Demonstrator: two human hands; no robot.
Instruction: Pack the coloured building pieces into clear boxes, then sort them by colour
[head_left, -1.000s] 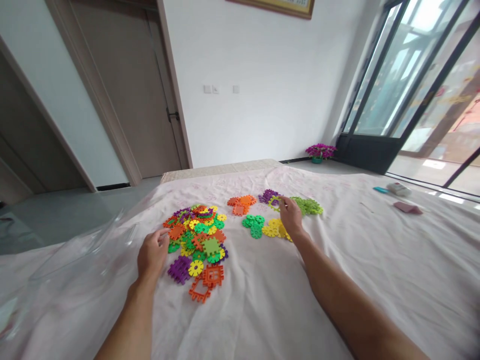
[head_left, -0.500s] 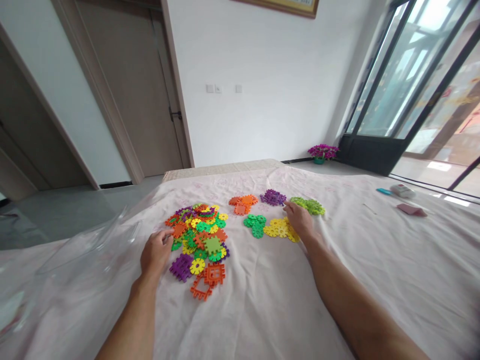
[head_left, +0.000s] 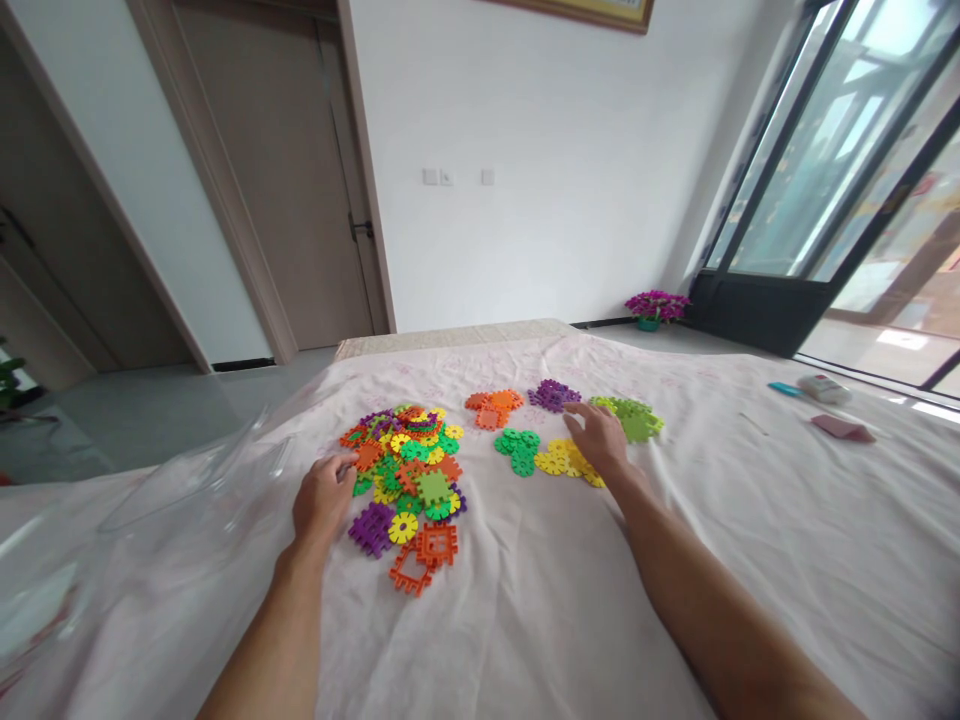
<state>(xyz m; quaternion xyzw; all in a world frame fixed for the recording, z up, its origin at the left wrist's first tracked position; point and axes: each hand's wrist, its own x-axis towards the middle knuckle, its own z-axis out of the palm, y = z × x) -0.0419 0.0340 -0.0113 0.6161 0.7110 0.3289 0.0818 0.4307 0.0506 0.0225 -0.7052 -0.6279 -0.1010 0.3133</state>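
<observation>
My left hand (head_left: 324,498) rests at the left edge of a mixed pile of plastic building pieces (head_left: 411,450). Its fingers are loosely bent, with the tips beside an orange square piece (head_left: 368,457); nothing shows in its grasp. My right hand (head_left: 600,440) hovers with fingers apart and holds nothing visible. It is just in front of a purple heap (head_left: 554,395), between yellow notched discs (head_left: 559,458) and light green pieces (head_left: 637,420). Nearby lie green notched discs (head_left: 517,448) and a small orange group (head_left: 495,407). My right hand and wrist hide part of the yellow group.
A pale, wrinkled cloth (head_left: 540,600) covers the work surface. Clear plastic packaging (head_left: 187,485) lies at the left. On the right are a pink folded piece (head_left: 843,428), a white item (head_left: 823,388) and a blue item (head_left: 784,388).
My right hand's fingers have spread and drawn slightly away from the purple heap. My left hand stays beside the mixed pile. The whole view has shifted a little.
</observation>
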